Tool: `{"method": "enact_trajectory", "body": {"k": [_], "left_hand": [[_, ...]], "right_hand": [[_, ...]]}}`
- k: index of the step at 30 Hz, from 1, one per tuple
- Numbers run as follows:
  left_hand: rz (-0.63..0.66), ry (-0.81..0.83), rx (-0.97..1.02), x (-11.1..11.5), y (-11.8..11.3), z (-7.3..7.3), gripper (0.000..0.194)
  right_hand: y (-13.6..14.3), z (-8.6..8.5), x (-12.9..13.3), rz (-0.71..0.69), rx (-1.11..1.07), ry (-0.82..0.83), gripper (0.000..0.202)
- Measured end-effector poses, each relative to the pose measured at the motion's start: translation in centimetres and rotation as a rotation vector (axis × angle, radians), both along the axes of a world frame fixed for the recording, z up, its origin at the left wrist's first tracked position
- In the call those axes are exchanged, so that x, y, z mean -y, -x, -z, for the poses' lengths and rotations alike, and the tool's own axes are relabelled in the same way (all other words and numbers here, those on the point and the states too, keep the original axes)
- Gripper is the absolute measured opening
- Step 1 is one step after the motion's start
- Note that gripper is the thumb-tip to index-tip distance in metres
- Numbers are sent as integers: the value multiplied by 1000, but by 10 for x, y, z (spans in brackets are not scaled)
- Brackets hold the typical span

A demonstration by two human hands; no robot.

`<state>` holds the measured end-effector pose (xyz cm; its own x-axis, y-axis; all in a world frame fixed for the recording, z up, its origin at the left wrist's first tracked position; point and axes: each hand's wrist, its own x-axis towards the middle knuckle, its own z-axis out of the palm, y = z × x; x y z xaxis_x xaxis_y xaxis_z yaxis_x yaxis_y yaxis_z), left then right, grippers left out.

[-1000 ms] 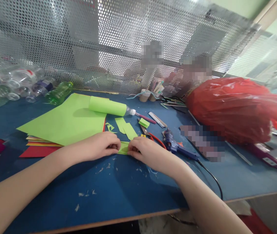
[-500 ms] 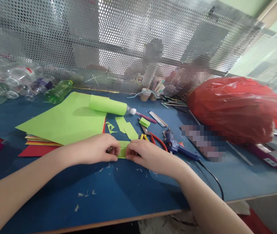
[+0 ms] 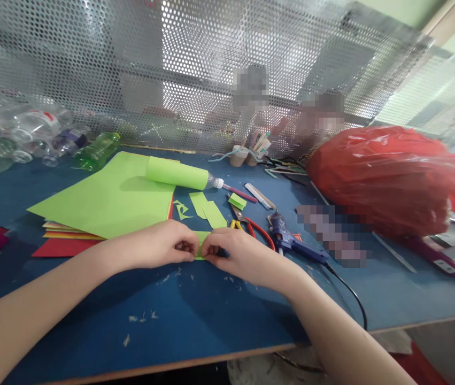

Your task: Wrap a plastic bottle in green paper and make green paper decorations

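Note:
Both of my hands pinch a small green paper piece (image 3: 201, 236) on the blue table. My left hand (image 3: 171, 243) has its fingertips closed on the paper's left part, and my right hand (image 3: 231, 248) closes on it just to the right; the fingers cover much of it. Behind them lie two green paper cutouts (image 3: 214, 215) and thin curved scraps (image 3: 181, 210). A small folded green piece (image 3: 237, 201) rests by the pliers (image 3: 238, 214). A bottle wrapped in green paper (image 3: 179, 174) lies on a stack of coloured sheets (image 3: 118, 198).
A blue glue gun (image 3: 295, 243) with a black cord lies right of my hands. Farther right is a red plastic bag (image 3: 383, 179). Plastic bottles (image 3: 35, 125) fill the back left. Cups with sticks (image 3: 239, 155) stand by the perforated metal screen (image 3: 131, 75).
My right hand has shifted slightly left, closer to my left hand, so less of the green paper shows between them. Other things stay in place.

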<state>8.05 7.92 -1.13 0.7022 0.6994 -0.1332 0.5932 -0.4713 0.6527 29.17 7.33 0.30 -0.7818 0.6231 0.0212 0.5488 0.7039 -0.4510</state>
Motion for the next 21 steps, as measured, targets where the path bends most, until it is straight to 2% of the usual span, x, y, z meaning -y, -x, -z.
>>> {"method": "enact_trajectory", "body": {"k": [6, 15, 21], "left_hand": [[71, -63, 22, 0, 1, -1, 10], [68, -60, -4, 1, 0, -3, 11], [81, -135, 20, 4, -4, -9, 13]], "right_hand": [[-2, -3, 0, -14, 21, 23, 18], [-2, -5, 1, 101, 40, 124, 15], [-1, -5, 4, 51, 15, 91, 13]]}}
